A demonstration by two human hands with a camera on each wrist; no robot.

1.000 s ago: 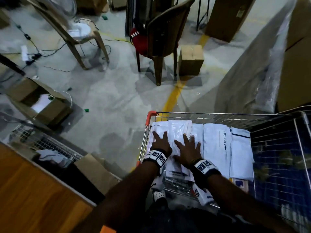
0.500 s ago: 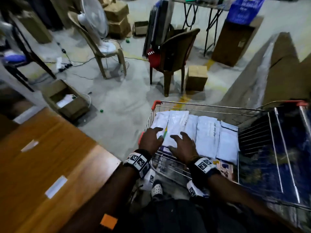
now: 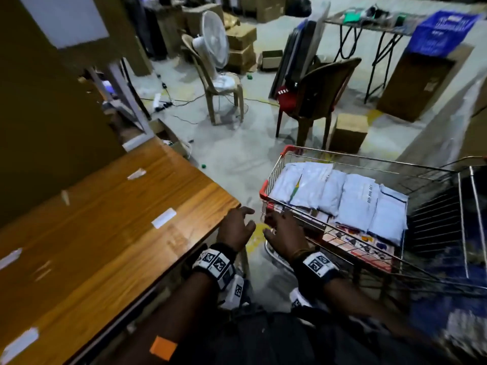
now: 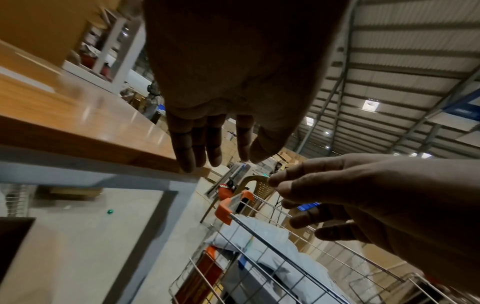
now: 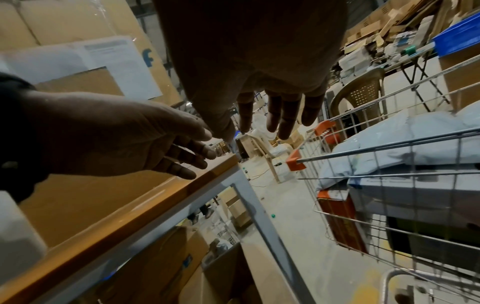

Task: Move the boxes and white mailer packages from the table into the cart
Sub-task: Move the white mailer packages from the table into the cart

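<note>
On the left stands the wooden table [image 3: 105, 219], with strips of white tape [image 3: 164, 218] stuck here and there on its top; the left hand [image 3: 235, 229] hovers at the table's near right corner, its fingers loose and spread, holding nothing; just beside it the right hand [image 3: 286, 234] hangs over the near left corner of the cart [image 3: 369, 160], fingers likewise slack and empty, and the two hands stay apart from one another; the wire cart stands to the right of the table with a strip of bare floor between them; inside it the white mailer packages [image 3: 340, 196] lie side by side in a row across the far end, resting on top of the flat printed boxes [image 3: 353, 242] whose coloured edges show along the cart's near side; behind it stand a brown chair [image 3: 321, 93] and a small cardboard box [image 3: 347, 133] on the floor.
</note>
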